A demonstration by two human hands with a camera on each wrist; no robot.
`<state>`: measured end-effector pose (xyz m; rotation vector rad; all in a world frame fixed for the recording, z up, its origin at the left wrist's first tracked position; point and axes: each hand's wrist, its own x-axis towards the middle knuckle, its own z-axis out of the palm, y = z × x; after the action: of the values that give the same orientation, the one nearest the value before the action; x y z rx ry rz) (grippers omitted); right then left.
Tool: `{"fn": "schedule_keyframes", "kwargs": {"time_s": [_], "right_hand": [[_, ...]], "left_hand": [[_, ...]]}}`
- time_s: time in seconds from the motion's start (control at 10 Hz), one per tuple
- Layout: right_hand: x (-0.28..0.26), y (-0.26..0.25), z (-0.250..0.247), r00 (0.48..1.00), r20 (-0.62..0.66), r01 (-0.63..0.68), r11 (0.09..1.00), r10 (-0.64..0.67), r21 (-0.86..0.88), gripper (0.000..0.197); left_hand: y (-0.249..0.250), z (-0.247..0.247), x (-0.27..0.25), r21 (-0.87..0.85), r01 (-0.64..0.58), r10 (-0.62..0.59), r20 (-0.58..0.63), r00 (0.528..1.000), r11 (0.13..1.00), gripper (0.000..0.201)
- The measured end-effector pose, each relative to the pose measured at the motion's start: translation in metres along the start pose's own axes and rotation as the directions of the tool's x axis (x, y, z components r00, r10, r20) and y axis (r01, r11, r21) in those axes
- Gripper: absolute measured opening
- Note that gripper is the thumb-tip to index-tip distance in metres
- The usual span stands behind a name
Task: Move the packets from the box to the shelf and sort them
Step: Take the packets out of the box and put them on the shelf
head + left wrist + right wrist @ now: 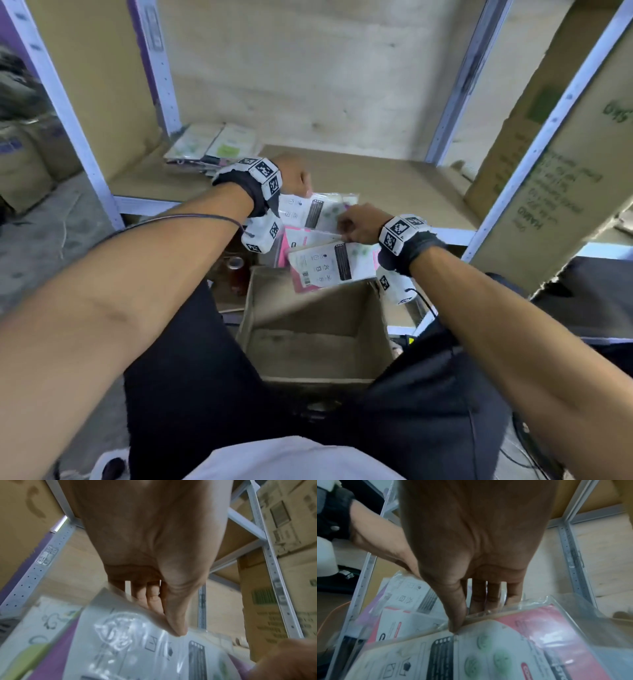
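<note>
Above the open cardboard box (308, 346), both hands hold clear-wrapped packets with white, pink and green printing. My left hand (294, 180) pinches the top edge of one packet (317, 210), thumb on its face (178, 628) and fingers behind it. My right hand (358, 224) pinches the top edge of a fan of packets (329, 267), thumb (457, 622) in front and fingers behind the pink one (544, 626). More packets (212, 145) lie stacked at the back left of the wooden shelf (376, 178). The box floor shows no packets.
White metal uprights (65, 113) frame the shelf bay. A tall printed carton (548, 171) leans at the right. A brown jar (236, 270) stands on the lower level left of the box. My dark trousers flank the box.
</note>
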<state>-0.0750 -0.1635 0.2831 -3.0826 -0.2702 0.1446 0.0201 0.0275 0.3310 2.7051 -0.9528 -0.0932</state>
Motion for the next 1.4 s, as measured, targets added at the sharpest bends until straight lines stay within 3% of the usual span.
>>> {"fn": "schedule_keyframes", "kwargs": {"time_s": [0.2, 0.3, 0.4, 0.5, 0.6, 0.7, 0.8, 0.9, 1.0, 1.1, 1.2, 1.3, 1.4], "right_hand": [[0.009, 0.025, -0.063, 0.997, -0.074, -0.019, 1.0, 0.02, 0.008, 0.013], [0.025, 0.046, -0.081, 0.991, -0.127, -0.026, 0.998, 0.033, 0.053, 0.013], [0.042, 0.065, -0.086, 0.985, -0.164, -0.026, 0.976, 0.063, 0.214, 0.015], [0.065, 0.075, -0.078, 0.971, -0.209, -0.009, 0.896, 0.113, 0.444, 0.018], [0.097, 0.075, -0.066, 0.954, -0.211, -0.003, 0.709, 0.214, 0.705, 0.012], [0.133, 0.063, -0.056, 0.938, -0.099, -0.045, 0.401, 0.332, 0.915, 0.025], [0.169, 0.046, -0.05, 0.93, -0.027, -0.047, 0.191, 0.367, 0.98, 0.025], [0.204, 0.026, -0.046, 0.949, 0.002, -0.034, 0.096, 0.314, 0.995, 0.015], [0.236, 0.004, -0.045, 0.966, 0.044, -0.056, 0.041, 0.257, 0.998, 0.019], [0.266, -0.015, -0.044, 0.97, 0.058, -0.059, -0.005, 0.234, 0.998, 0.021], [0.293, -0.035, -0.046, 0.971, 0.078, -0.07, -0.041, 0.224, 0.997, 0.019], [0.323, -0.049, -0.044, 0.962, 0.131, -0.123, -0.049, 0.241, 0.991, 0.019], [0.345, -0.059, -0.041, 0.943, 0.182, -0.199, 0.033, 0.279, 0.979, 0.021]], "left_hand": [[-0.016, -0.052, 0.007, -0.101, 0.049, -0.061, -0.116, 0.991, 0.994, 0.021], [-0.037, -0.072, 0.016, -0.137, 0.123, -0.146, -0.171, 0.974, 0.983, 0.028], [-0.064, -0.084, 0.027, -0.217, 0.201, -0.25, -0.23, 0.941, 0.955, 0.03], [-0.092, -0.087, 0.041, -0.324, 0.291, -0.386, -0.284, 0.878, 0.9, 0.032], [-0.125, -0.086, 0.054, -0.429, 0.373, -0.514, -0.282, 0.81, 0.823, 0.035], [-0.16, -0.084, 0.061, -0.542, 0.429, -0.628, -0.256, 0.735, 0.723, 0.038], [-0.193, -0.08, 0.069, -0.586, 0.47, -0.693, -0.235, 0.681, 0.66, 0.039], [-0.222, -0.08, 0.075, -0.612, 0.519, -0.748, -0.19, 0.636, 0.597, 0.039], [-0.25, -0.082, 0.082, -0.661, 0.551, -0.815, -0.165, 0.556, 0.51, 0.04], [-0.273, -0.08, 0.094, -0.812, 0.439, -0.853, -0.13, 0.505, 0.384, 0.038], [-0.283, -0.074, 0.1, -0.394, 0.677, -0.775, -0.187, 0.604, 0.622, 0.037], [-0.296, -0.076, 0.104, -0.893, 0.321, -0.881, -0.149, 0.449, 0.314, 0.035], [-0.304, -0.069, 0.112, -0.746, 0.47, -0.838, -0.212, 0.503, 0.472, 0.036]]}}
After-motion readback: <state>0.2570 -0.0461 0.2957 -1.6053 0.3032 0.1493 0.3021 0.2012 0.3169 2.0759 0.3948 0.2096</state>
